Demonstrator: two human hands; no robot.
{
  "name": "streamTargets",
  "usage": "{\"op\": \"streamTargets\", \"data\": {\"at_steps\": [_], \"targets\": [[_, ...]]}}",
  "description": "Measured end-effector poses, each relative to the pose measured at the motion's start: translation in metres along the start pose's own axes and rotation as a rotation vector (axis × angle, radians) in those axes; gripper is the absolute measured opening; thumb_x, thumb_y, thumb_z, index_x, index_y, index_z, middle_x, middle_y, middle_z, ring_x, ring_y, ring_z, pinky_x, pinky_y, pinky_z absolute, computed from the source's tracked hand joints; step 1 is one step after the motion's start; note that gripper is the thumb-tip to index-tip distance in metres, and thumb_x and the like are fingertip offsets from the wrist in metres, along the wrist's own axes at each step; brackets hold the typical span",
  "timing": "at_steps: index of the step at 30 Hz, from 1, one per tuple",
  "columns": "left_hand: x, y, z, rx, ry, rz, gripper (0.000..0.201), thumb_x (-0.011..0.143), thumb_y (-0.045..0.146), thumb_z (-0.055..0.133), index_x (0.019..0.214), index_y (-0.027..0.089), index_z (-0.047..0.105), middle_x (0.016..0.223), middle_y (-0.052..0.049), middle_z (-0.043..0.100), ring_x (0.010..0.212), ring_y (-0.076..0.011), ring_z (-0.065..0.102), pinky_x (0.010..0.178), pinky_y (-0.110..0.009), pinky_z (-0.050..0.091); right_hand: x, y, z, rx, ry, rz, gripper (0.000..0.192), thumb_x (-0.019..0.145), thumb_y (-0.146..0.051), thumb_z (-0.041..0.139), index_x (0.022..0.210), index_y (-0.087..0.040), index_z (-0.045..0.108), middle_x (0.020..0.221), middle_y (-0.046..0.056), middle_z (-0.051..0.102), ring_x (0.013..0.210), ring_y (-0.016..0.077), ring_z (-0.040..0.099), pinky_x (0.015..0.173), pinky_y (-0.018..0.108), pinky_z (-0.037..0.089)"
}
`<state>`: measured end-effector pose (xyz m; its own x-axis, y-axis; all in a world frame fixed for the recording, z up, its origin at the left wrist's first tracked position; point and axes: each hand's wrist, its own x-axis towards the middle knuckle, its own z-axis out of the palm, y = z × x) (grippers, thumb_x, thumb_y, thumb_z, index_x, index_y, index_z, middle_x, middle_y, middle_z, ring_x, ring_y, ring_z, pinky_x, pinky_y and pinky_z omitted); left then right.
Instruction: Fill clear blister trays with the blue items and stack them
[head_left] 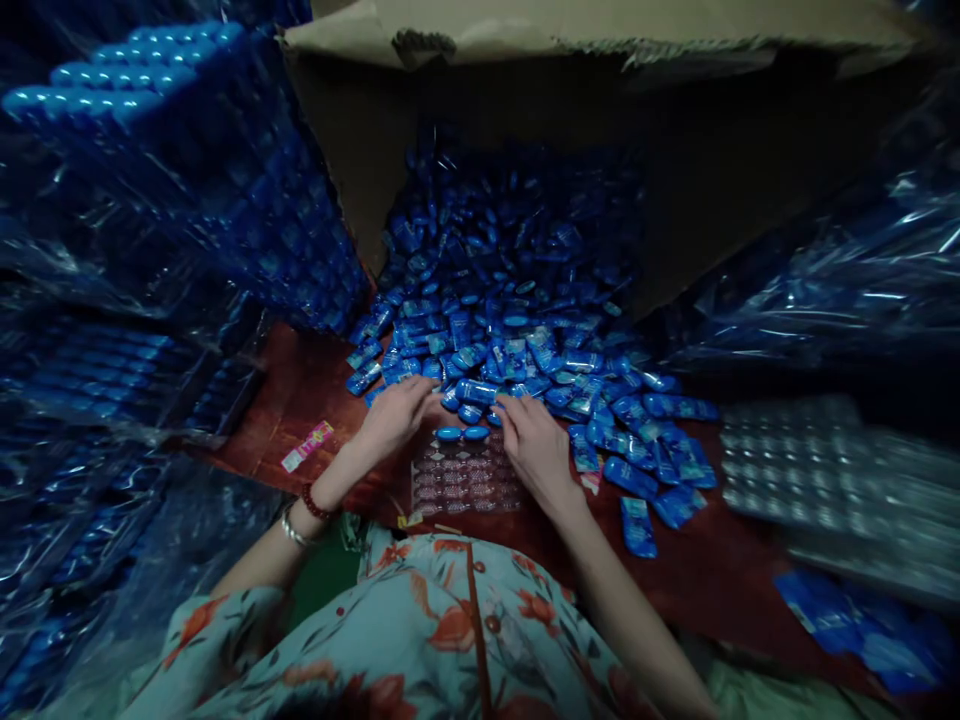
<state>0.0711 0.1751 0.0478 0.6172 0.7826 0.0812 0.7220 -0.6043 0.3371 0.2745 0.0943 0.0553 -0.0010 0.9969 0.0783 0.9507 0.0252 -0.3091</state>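
Note:
My left hand, a bead bracelet and bangle at its wrist, reaches into the near edge of a heap of small blue bottles. Its fingers are bent together at the bottles; what they pinch, if anything, is hidden. My right hand is closed, thumb and fingertips at the right end of a small blue bottle with a printed label. Below and between the hands lies a clear plastic tray with rows of rounded hollows. Two blue bottles sit side by side in its far row.
A big cardboard box opens toward me, bottles spilling onto the red-brown table. Filled blue trays are stacked at left. Clear trays lie at right, near plastic-wrapped stacks. A pink wrapper is on the left.

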Motion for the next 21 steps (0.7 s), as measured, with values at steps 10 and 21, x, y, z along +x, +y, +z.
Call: {"op": "streamTargets", "data": {"at_steps": [10, 21], "targets": [[0.034, -0.016, 0.019, 0.062, 0.089, -0.111, 0.022, 0.092, 0.022, 0.043, 0.109, 0.014, 0.055, 0.100, -0.011, 0.058, 0.091, -0.0216, 0.057, 0.079, -0.033, 0.047, 0.056, -0.006, -0.005, -0.162, -0.269, -0.271, 0.042, 0.088, -0.019, 0.046, 0.130, -0.017, 0.043, 0.111, 0.012, 0.059, 0.099, 0.0233, 0.055, 0.074, 0.028, 0.044], [-0.094, 0.029, 0.002, -0.466, 0.370, -0.272, 0.016, 0.085, 0.031, 0.058, 0.094, 0.018, 0.056, 0.083, -0.002, 0.065, 0.073, -0.0135, 0.063, 0.068, -0.024, 0.052, -0.067, 0.030, 0.016, 0.726, -0.013, 0.165, 0.023, 0.091, -0.033, 0.042, 0.109, -0.020, 0.049, 0.095, 0.005, 0.065, 0.081, 0.0163, 0.064, 0.074, 0.029, 0.051]]}}
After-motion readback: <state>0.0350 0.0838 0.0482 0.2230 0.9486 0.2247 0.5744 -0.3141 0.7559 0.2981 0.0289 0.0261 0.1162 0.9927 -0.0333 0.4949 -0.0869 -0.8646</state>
